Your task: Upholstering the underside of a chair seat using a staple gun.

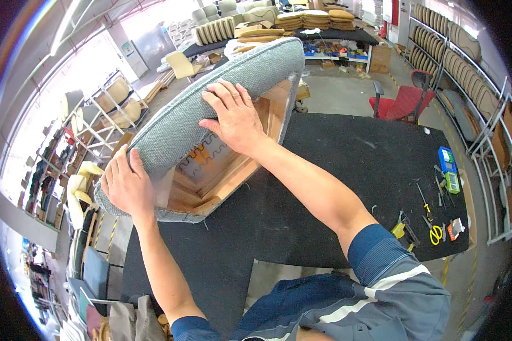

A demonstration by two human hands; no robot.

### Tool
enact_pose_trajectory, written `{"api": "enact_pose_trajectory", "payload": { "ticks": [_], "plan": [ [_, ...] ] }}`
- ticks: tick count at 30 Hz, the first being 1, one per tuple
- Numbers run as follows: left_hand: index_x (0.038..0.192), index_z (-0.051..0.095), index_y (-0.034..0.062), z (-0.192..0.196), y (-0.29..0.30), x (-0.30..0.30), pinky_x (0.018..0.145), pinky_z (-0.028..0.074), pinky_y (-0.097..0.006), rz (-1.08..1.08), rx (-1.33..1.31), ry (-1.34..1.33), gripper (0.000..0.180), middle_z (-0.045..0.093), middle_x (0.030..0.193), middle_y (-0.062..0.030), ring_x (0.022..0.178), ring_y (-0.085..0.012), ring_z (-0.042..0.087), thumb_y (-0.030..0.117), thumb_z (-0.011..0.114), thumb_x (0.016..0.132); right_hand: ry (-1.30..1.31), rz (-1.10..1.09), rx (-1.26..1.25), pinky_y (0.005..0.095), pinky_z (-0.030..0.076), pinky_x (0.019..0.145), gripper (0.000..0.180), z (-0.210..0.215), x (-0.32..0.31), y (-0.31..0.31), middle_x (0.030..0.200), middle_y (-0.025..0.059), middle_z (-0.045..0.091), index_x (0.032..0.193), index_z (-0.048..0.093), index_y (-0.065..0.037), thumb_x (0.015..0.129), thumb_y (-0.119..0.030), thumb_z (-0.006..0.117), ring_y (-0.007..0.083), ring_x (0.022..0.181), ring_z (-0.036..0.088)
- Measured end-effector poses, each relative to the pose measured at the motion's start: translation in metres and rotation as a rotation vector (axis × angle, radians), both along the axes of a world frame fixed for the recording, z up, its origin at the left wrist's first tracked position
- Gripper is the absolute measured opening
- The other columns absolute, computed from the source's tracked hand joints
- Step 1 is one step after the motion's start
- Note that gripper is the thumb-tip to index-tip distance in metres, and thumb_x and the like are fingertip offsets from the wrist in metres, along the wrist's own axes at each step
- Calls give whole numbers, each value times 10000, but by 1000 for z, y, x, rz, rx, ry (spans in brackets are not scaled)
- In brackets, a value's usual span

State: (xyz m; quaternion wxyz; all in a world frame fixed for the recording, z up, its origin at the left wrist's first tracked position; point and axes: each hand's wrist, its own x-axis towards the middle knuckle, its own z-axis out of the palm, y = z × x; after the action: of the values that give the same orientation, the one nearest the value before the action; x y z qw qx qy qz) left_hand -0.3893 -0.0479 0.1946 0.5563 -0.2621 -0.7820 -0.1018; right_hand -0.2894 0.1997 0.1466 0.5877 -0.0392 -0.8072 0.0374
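Note:
A grey fabric-covered chair seat (170,122) stands tilted up on the black-covered worktable (347,165). Its open underside faces me, showing a wooden frame (242,173) and dark zigzag springs (196,154). My left hand (128,184) grips the seat's lower left edge, with the fingers bent over the padding. Farther up the same side, my right hand (236,116) holds the padded border, its fingers over the fabric and the thumb toward the springs. The seat's upper face is turned away and hidden.
On the table's right lie yellow-handled scissors (435,234), a screwdriver (424,202), a staple gun-like tool (404,228) and a blue-and-green box (449,170). Beyond stands a red office chair (401,102). Racks of cushions (466,74) line the right; metal frames (111,108) stand left.

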Motion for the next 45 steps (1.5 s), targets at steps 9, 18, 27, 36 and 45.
{"api": "enact_pose_trajectory", "payload": {
  "ticks": [9,18,27,36,45],
  "plan": [
    [1165,717,168,-2,4,-14,963,444,-393,20,17,19,362,727,1107,-16,1053,-238,655,400,468,1043,20,9,16,533,282,1152,577,-3,-13,6,1386,113,462,1343,500,-94,906,-440,650,321,1386,376],
    [1108,725,153,3,4,-9,924,438,-388,16,27,72,287,733,1041,-33,1003,-224,666,337,525,1016,10,6,25,511,277,1159,606,-2,-11,8,1417,87,478,1386,494,-116,913,-467,636,293,1395,396],
    [1082,706,155,-2,6,5,950,430,-394,-7,67,123,240,713,1055,-16,1051,-209,640,309,541,1001,-8,-23,180,497,299,1149,588,-3,19,44,1461,83,506,1399,544,-136,916,-462,624,277,1391,428],
    [1127,711,148,-36,-20,52,993,427,-400,21,71,125,256,720,1132,1,1096,-223,639,286,542,995,189,65,-142,470,361,1117,401,-25,93,81,1372,151,576,1298,606,-82,982,-328,606,346,1336,487],
    [1158,690,17,-125,-77,193,975,421,-428,-43,13,155,400,729,1142,-86,1065,-294,657,277,400,1065,323,514,-1584,490,349,1117,729,-70,255,159,1440,118,538,1443,462,-24,1042,-622,347,246,1294,512]
  ]
}}
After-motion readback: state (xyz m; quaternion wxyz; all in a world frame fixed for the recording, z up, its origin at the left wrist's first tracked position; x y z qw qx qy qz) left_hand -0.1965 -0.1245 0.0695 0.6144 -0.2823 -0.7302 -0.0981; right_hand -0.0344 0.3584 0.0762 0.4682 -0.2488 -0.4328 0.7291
